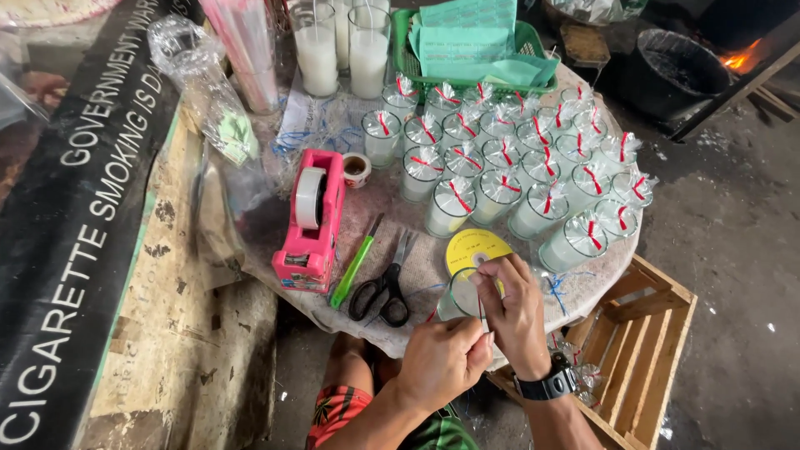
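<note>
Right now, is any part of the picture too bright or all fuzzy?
In the head view, the fire at the top right glows so bright its shape washes out; the clear wrap on the wrapped glasses glints with small glare spots; the left hand and right hand look sharp, while the straight edges near the frame sides bend from the wide lens.

Round bench [379, 208], worn top: wrapped glass candles [500, 158] clustered 1 o'clock; pink tape dispenser [312, 218] 9 o'clock; green cutter [354, 265], black scissors [385, 283], yellow disc [477, 248] near 6 o'clock.
</note>
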